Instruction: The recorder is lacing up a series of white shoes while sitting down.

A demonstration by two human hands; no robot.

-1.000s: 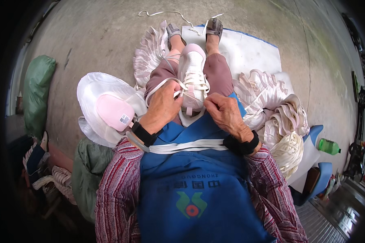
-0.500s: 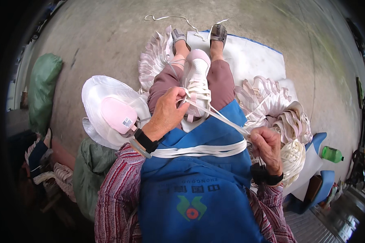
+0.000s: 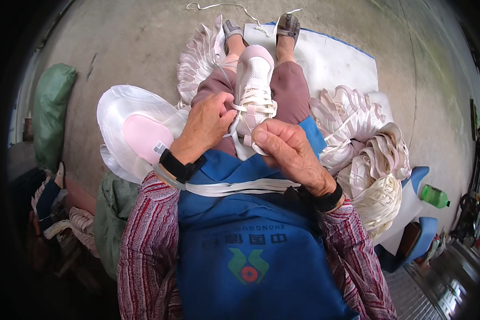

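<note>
On my feed, the pink-and-white shoe upper (image 3: 255, 77) lies lengthwise between the thighs of the mauve trousers (image 3: 292, 96), toe pointing away from me, its collar end at the far edge of the blue apron (image 3: 304, 221). I judge the lacing well along: white lace (image 3: 240, 108) already crosses the front in several rows, while I see no finished knot or bow near the collar, so that end looks like the part left undone. I have the left hand (image 3: 208, 121) at the upper's left side, thumb and forefinger drawn together on a strand of lace by the topmost rows, the other fingers curled in. The right hand (image 3: 284, 146) sits over the collar's right side, its thumb pressed to the bent forefinger with no gap that I can make out; it appears to pinch lace too, though its knuckles hide most of the grip. Around them, I see a bundle of spare laces (image 3: 234, 189) across the apron, stacked uppers (image 3: 349, 120) along the near edge of the white floor sheet (image 3: 338, 58), a coil of off-white laces (image 3: 378, 205) nearer me, and, left of the lap, a pink pad (image 3: 145, 137) within a white oval fabric piece (image 3: 113, 114).
</note>
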